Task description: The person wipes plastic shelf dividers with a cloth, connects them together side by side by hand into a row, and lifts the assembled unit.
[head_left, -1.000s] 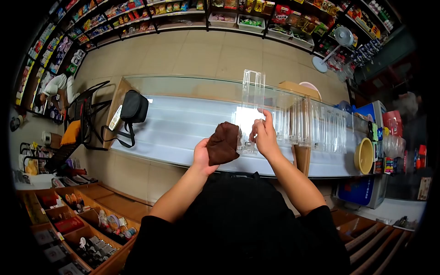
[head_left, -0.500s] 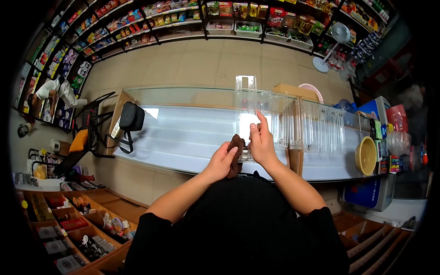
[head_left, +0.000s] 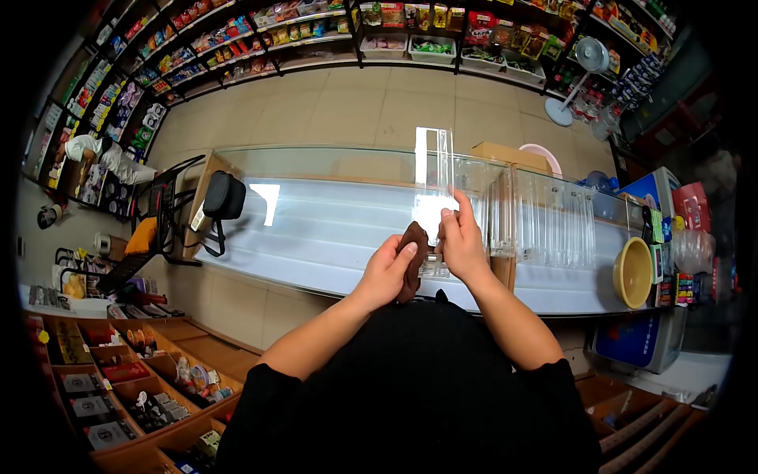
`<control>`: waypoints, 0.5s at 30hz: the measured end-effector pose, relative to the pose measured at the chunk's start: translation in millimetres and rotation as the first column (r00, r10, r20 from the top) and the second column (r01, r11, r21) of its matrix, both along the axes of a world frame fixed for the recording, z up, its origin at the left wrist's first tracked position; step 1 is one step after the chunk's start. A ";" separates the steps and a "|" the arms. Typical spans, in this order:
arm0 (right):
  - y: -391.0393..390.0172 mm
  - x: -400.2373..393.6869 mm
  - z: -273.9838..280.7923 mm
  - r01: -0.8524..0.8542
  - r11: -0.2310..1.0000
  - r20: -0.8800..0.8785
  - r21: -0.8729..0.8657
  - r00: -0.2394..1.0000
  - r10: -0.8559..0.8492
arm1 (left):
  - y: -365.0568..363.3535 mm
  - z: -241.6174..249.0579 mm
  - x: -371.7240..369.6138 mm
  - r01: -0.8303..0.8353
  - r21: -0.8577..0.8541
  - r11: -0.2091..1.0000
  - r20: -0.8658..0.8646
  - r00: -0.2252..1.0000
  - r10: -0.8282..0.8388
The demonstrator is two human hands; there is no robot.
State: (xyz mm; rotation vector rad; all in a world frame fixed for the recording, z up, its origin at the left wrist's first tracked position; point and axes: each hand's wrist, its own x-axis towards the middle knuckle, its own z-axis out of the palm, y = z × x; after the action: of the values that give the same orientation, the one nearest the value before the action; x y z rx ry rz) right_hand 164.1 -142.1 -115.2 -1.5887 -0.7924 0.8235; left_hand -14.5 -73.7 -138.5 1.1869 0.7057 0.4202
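Observation:
In front of my body, my left hand (head_left: 384,273) is closed around a bunched brown cloth (head_left: 412,265), which lies against the near end of a long clear plastic tray (head_left: 433,170). My right hand (head_left: 464,245) grips that tray along its right side, thumb over the near part and index finger stretched along the edge. The tray points away from me, above the glass counter (head_left: 316,237), and catches a bright reflection. More clear plastic trays (head_left: 553,225) stand in a row on the counter, right of my right hand.
A black bag (head_left: 225,196) rests at the counter's left end, and a yellow bowl (head_left: 632,272) at its right. Beyond stand a fan (head_left: 591,55) and snack shelves. A folding chair (head_left: 162,209) and a person in white (head_left: 106,158) are at left. Wooden drawers (head_left: 150,379) lie below.
The tray has shifted slightly right in view and its reflection is brighter. The brown cloth shows more broadly in my left hand. The person at left has shifted position.

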 end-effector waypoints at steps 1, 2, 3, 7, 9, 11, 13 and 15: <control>-0.3 3.1 1.5 0.012 1.000 -0.028 0.006 1.000 -0.012 | 2.4 4.5 1.4 0.008 -0.051 0.999 -0.008 1.000 -0.008; -0.4 6.9 3.2 0.023 1.000 -0.055 0.013 0.998 -0.022 | 7.0 10.2 2.1 0.004 -0.048 0.999 -0.007 1.000 -0.005; -2.7 10.0 5.6 0.021 1.000 -0.056 0.015 0.998 -0.020 | 12.4 17.2 1.2 0.016 -0.122 0.992 -0.016 1.000 -0.018; -11.0 20.1 8.9 0.004 1.000 -0.037 0.007 0.999 -0.004 | 27.9 19.7 -0.4 -0.047 -0.166 0.985 0.060 0.997 0.057; -11.3 21.9 8.9 0.007 1.000 -0.050 0.024 0.999 -0.006 | 29.7 14.7 2.3 -0.019 -0.147 0.989 0.044 0.999 0.026; -11.5 18.9 9.7 -0.016 0.999 -0.058 0.030 0.998 0.018 | 19.2 17.1 12.0 0.106 0.025 0.994 -0.057 0.993 -0.105; -12.9 17.9 8.3 -0.030 0.999 -0.010 0.026 0.999 0.030 | 14.3 18.9 16.9 0.150 0.157 0.976 -0.137 0.982 -0.129; -13.6 17.0 9.7 -0.036 0.999 0.040 0.026 0.999 0.035 | 18.4 17.3 18.1 0.147 0.198 0.969 -0.174 0.978 -0.112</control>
State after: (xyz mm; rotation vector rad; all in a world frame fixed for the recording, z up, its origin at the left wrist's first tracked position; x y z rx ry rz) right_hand 181.1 -155.7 -105.5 -1.5753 -0.8581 0.8060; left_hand 3.5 -55.3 -121.3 1.4710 0.7309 0.2950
